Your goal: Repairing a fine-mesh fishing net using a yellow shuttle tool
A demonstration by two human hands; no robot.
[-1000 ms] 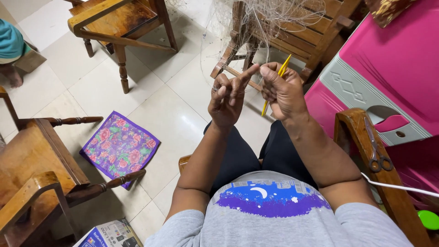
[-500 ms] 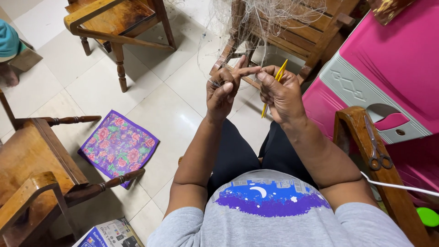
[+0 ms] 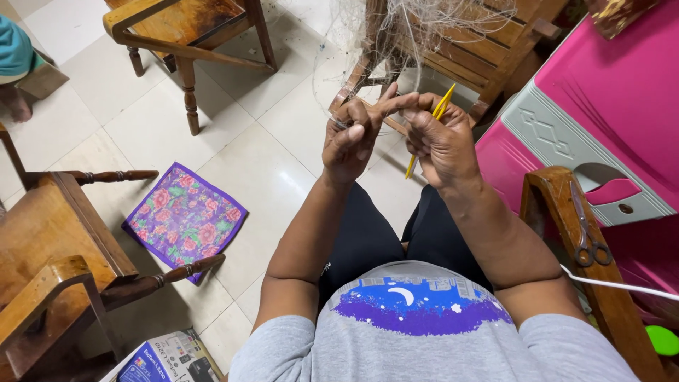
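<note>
A seated person looks down at their own two hands, raised over their lap above a floor of pale square tiles [image 3: 233,148]. The left hand [image 3: 351,141] has its fingers curled and pinched together on fine, pale net threads [image 3: 407,28], which hang from a wooden chair [image 3: 488,56] just beyond the fingertips. The right hand [image 3: 442,145] touches the left at the fingertips; its fingers are closed around a thin yellow netting needle [image 3: 430,131], which slants down and away below the knuckles. Left of the fingers, well apart, a purple floral cushion [image 3: 185,219] lies flat on the tiles, with another wooden chair [image 3: 180,32] beyond it and a dark wooden armchair [image 3: 49,255] nearer the body. Right of the fingers stands a pink plastic cabinet [image 3: 608,92] with a grey panel; whether anything is inside cannot be told. A pair of scissors [image 3: 585,230] rests on a wooden armrest [image 3: 566,233] below the right wrist. A printed cardboard box [image 3: 166,357] sits on the floor by the left elbow, closed.
</note>
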